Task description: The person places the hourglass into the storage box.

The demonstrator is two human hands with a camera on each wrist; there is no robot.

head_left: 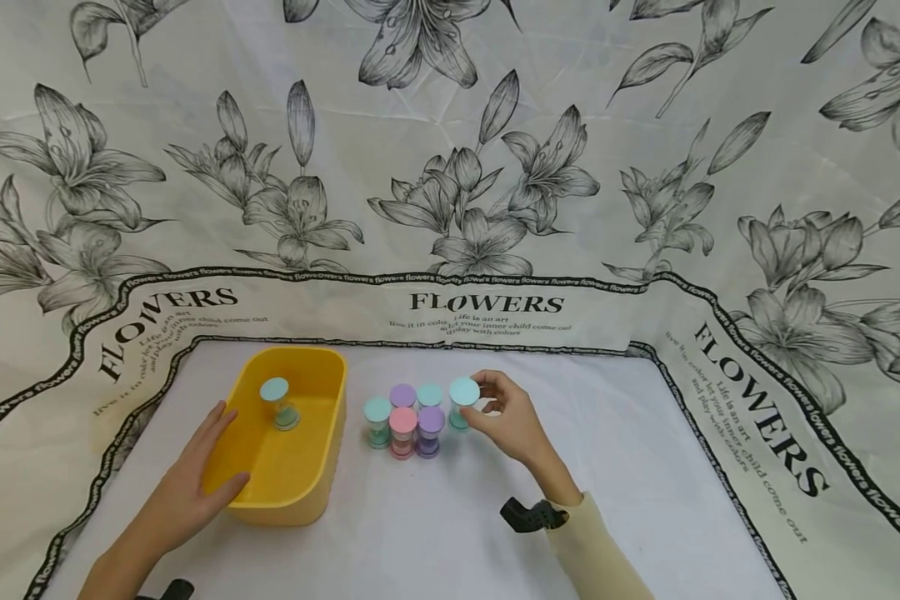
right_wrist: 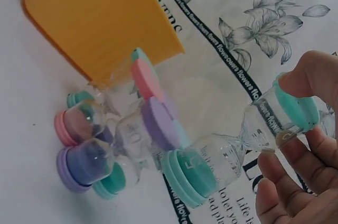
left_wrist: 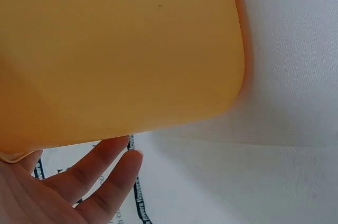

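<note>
A small hourglass point(right_wrist: 244, 139) with mint-green caps is pinched at its top cap by my right hand point(head_left: 512, 417), thumb on one side and fingers on the other. It is tilted in the right wrist view, and its lower end holds green sand. Just left of it stands a cluster of hourglasses: a pink one point(head_left: 402, 432), a purple one point(head_left: 429, 430), a mint one point(head_left: 378, 421) and others behind. My left hand point(head_left: 195, 475) rests against the left side of a yellow bin point(head_left: 330, 467), fingers straight, thumb at the near rim.
Inside the yellow bin stands one mint-capped hourglass point(head_left: 279, 403). White cloth point(head_left: 607, 467) covers the table. A flower-printed cloth point(head_left: 495, 208) rises behind and along both sides, with a black lettered border.
</note>
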